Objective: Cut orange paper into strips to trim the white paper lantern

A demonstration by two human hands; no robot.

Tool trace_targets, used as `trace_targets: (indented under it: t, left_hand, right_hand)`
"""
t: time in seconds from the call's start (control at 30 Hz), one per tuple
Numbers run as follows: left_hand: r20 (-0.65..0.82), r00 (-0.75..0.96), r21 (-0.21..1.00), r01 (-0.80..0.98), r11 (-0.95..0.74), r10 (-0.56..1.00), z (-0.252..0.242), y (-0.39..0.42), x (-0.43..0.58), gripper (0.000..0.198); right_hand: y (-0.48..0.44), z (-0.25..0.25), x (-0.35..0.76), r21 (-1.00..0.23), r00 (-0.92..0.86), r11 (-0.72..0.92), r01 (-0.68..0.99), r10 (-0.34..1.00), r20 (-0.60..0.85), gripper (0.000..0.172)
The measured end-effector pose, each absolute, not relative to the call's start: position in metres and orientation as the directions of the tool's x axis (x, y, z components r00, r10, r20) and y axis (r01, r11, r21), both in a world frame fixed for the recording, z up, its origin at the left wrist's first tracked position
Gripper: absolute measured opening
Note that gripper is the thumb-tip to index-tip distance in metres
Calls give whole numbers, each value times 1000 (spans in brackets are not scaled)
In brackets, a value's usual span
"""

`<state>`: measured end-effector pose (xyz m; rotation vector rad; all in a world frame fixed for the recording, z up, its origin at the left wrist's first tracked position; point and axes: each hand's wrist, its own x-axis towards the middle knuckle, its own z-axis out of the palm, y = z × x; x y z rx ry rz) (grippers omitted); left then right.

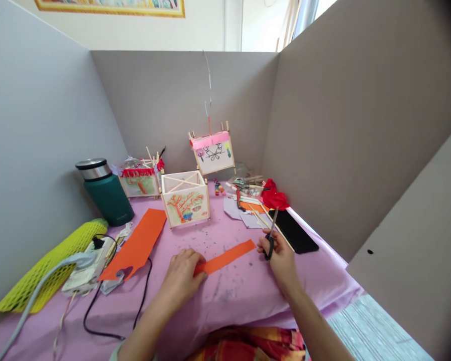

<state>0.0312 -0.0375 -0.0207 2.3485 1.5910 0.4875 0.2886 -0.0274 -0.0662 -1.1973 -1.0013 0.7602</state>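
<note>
My left hand (184, 275) is closed on the left end of an orange paper strip (229, 254), which lies slanting over the purple tablecloth. My right hand (280, 258) grips black-handled scissors (270, 243), their blades pointing up and away from me. The strip's free end is close to the right hand but apart from the scissors. A larger orange paper sheet (145, 235) with a cut-out lower edge lies to the left. Behind the strip stands a box-shaped paper lantern (186, 203) with a tree drawing and a stick frame.
At the back left are a green bottle (107, 193) and another decorated lantern (139, 183). A third lantern (215, 153) hangs on a wire. A power strip (86, 268) with cables lies left. A black phone-like slab (293, 230) and red cloth (274, 195) lie right. Grey partitions surround the table.
</note>
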Motion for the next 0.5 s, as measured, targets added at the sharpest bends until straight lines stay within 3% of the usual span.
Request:
trace_targets:
  t: [0.17,0.27,0.4,0.5]
  left_hand:
    - [105,325,596,736,-321,940,-20,-34,34,10]
    - [93,335,732,616,-293,938,-16,-32,30,12]
    - [64,344,799,545,-255,937,-12,-30,21,17]
    - [54,332,786,568,-246,942,-11,-27,14,18]
  right_hand:
    - [-22,-71,291,-960,405,250,124,871,279,56]
    - [-23,-72,290,-963,372,219,155,890,263,54]
    - [-26,-72,290,-969,308,199,143,922,235,43]
    - [-28,-70,289,-970,248,214,115,939,237,38]
